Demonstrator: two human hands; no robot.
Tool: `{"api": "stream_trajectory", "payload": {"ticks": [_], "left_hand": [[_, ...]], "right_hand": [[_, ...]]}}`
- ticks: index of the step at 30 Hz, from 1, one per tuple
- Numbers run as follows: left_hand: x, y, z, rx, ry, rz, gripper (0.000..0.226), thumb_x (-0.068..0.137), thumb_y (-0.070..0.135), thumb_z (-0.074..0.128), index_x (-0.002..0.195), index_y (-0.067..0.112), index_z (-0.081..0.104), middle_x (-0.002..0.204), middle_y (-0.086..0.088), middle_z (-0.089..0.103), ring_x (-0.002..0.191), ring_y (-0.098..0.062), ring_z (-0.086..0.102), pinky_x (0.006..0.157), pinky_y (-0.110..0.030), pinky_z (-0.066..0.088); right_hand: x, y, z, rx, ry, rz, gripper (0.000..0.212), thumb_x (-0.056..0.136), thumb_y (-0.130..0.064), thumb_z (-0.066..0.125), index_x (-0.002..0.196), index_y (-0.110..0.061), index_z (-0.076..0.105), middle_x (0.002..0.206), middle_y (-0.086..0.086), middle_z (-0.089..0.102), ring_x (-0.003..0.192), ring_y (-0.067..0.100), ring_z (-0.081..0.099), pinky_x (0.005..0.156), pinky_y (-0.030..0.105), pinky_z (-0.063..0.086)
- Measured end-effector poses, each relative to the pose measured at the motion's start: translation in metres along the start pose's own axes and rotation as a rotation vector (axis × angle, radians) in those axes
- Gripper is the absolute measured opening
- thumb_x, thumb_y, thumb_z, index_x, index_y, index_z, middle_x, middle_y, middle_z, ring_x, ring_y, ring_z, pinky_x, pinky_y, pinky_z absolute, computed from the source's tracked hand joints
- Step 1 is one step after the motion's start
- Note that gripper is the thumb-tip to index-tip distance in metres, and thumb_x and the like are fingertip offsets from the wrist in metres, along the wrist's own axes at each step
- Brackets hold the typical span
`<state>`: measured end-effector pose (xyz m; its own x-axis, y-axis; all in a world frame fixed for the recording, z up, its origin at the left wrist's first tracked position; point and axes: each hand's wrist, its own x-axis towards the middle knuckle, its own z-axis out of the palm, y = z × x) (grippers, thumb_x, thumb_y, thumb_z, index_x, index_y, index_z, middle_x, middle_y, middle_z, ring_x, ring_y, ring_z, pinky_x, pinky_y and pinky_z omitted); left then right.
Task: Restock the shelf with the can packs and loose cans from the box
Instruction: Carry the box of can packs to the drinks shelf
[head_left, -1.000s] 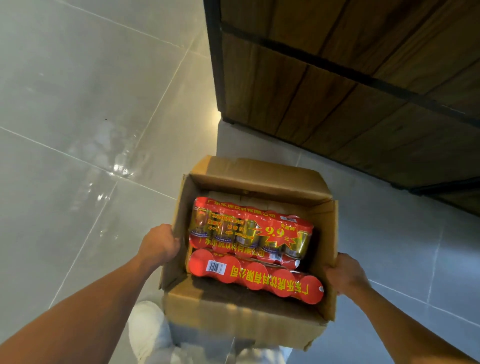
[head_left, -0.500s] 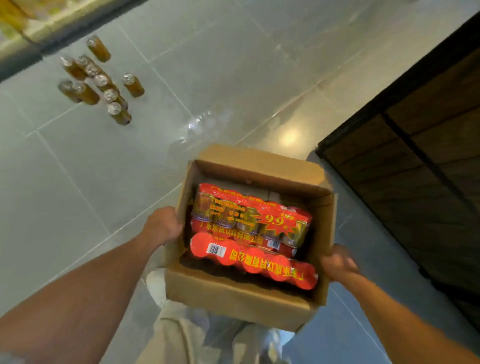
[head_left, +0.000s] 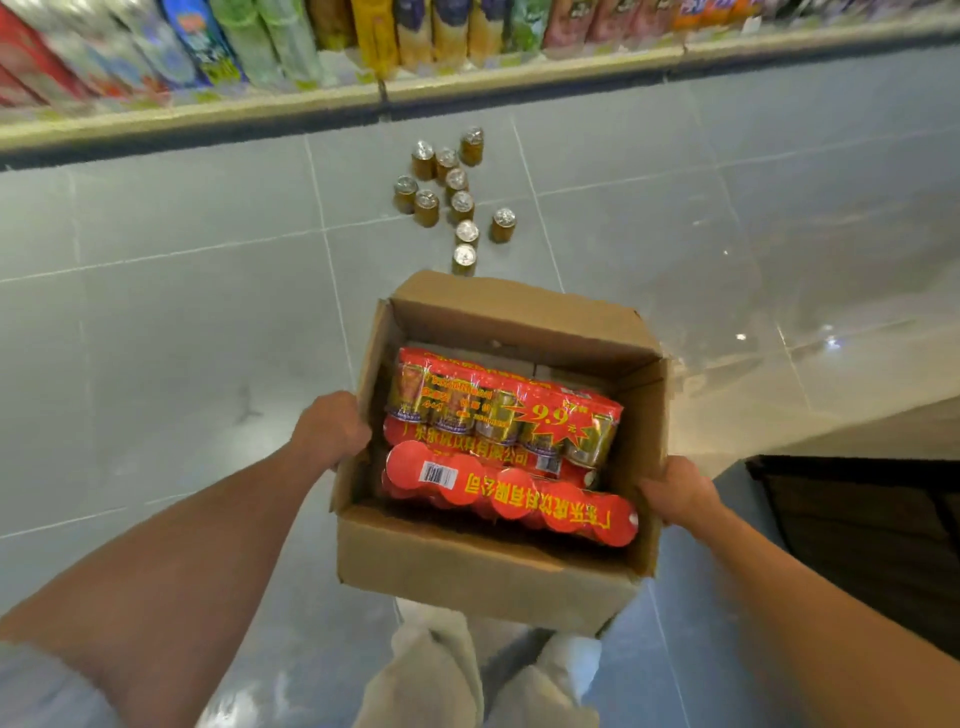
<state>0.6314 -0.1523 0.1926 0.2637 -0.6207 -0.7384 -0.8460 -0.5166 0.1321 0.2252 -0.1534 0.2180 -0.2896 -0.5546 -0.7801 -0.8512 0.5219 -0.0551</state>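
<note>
I carry an open cardboard box (head_left: 467, 566) in front of me above the floor. My left hand (head_left: 330, 428) grips its left wall and my right hand (head_left: 678, 491) grips its right wall. Inside lie two red-wrapped can packs: one (head_left: 498, 410) with gold cans and a 9.9 price star, and one (head_left: 511, 491) nearer me with a barcode. Several loose gold cans (head_left: 457, 192) stand upright on the floor ahead. The shelf (head_left: 467, 83) runs across the top, lined with colourful packages.
Grey glossy floor tiles (head_left: 182, 338) stretch between me and the shelf. A dark wooden unit (head_left: 857, 530) stands at my right. My light trousers and shoes (head_left: 467, 670) show below the box.
I have turned left with the box in both hands. The wooden unit slid off to the right, and the loose cans and the shelf came into view ahead.
</note>
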Motion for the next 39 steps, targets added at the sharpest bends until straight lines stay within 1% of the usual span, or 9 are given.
{"api": "stream_trajectory", "payload": {"ticks": [4,7,10,17,23,27,31,36,39], "left_hand": [[0.021,-0.054,-0.045,-0.097,0.029,-0.105,0.007,0.087,0.012,0.055,0.09,0.007,0.059,0.07,-0.009,0.062,0.048,-0.023,0.064,0.041,-0.026,0.047],[0.039,-0.09,-0.074,-0.176,0.046,-0.183,0.008,0.087,0.011,0.054,0.091,0.008,0.059,0.072,-0.009,0.064,0.049,-0.024,0.066,0.046,-0.027,0.053],[0.058,-0.124,-0.102,-0.242,0.051,-0.263,0.008,0.088,0.014,0.056,0.093,0.008,0.059,0.075,-0.009,0.065,0.052,-0.024,0.068,0.048,-0.031,0.058],[0.116,-0.207,-0.144,-0.364,0.066,-0.369,0.013,0.093,0.017,0.051,0.094,0.007,0.06,0.075,-0.01,0.066,0.052,-0.025,0.069,0.05,-0.035,0.061],[0.171,-0.298,-0.186,-0.411,0.092,-0.389,0.013,0.09,0.021,0.054,0.094,0.011,0.063,0.075,-0.003,0.065,0.054,-0.02,0.067,0.046,-0.028,0.057],[0.2,-0.357,-0.218,-0.417,0.077,-0.363,0.013,0.091,0.02,0.053,0.093,0.012,0.063,0.073,0.002,0.06,0.056,-0.015,0.064,0.039,-0.02,0.042],[0.228,-0.411,-0.26,-0.446,0.061,-0.388,0.007,0.091,0.013,0.053,0.094,0.011,0.059,0.07,0.001,0.057,0.05,-0.012,0.061,0.038,-0.019,0.042],[0.275,-0.477,-0.299,-0.419,0.095,-0.445,0.015,0.093,0.021,0.055,0.105,0.014,0.06,0.089,0.001,0.059,0.076,-0.016,0.061,0.062,-0.024,0.05],[0.311,-0.52,-0.321,-0.379,0.088,-0.466,0.018,0.094,0.023,0.055,0.108,0.015,0.061,0.095,0.001,0.062,0.081,-0.015,0.059,0.069,-0.024,0.049]], "right_hand": [[0.008,-0.092,-0.013,-0.047,0.01,-0.114,0.02,0.087,-0.027,0.06,0.073,-0.014,0.063,0.075,0.011,0.072,0.061,0.028,0.071,0.071,0.041,0.062],[0.022,-0.159,-0.015,-0.079,-0.022,-0.154,0.021,0.089,-0.028,0.059,0.091,-0.008,0.066,0.078,0.011,0.073,0.059,0.026,0.072,0.063,0.04,0.063],[0.036,-0.23,-0.017,-0.128,-0.05,-0.2,0.023,0.093,-0.032,0.059,0.1,-0.01,0.06,0.087,0.01,0.071,0.065,0.026,0.072,0.064,0.039,0.063],[0.063,-0.372,-0.004,-0.271,-0.075,-0.31,0.023,0.091,-0.034,0.062,0.095,-0.012,0.064,0.08,0.007,0.072,0.056,0.022,0.072,0.057,0.035,0.063],[0.054,-0.501,0.032,-0.342,-0.097,-0.33,0.021,0.094,-0.04,0.058,0.091,-0.02,0.058,0.086,0.004,0.069,0.067,0.021,0.072,0.061,0.033,0.063],[0.042,-0.575,0.055,-0.407,-0.057,-0.342,0.025,0.094,-0.038,0.058,0.096,-0.014,0.06,0.083,0.005,0.067,0.063,0.019,0.071,0.055,0.029,0.06],[0.036,-0.649,0.084,-0.422,-0.065,-0.332,0.029,0.096,-0.036,0.056,0.101,-0.008,0.062,0.085,0.008,0.069,0.059,0.016,0.069,0.047,0.025,0.056],[0.035,-0.734,0.125,-0.422,-0.076,-0.355,0.023,0.093,-0.047,0.057,0.088,-0.025,0.062,0.073,-0.008,0.065,0.057,0.007,0.063,0.049,0.016,0.044],[0.05,-0.778,0.153,-0.383,-0.085,-0.351,0.035,0.084,-0.059,0.059,0.095,-0.027,0.069,0.083,-0.007,0.072,0.063,0.008,0.067,0.06,0.022,0.056]]}}
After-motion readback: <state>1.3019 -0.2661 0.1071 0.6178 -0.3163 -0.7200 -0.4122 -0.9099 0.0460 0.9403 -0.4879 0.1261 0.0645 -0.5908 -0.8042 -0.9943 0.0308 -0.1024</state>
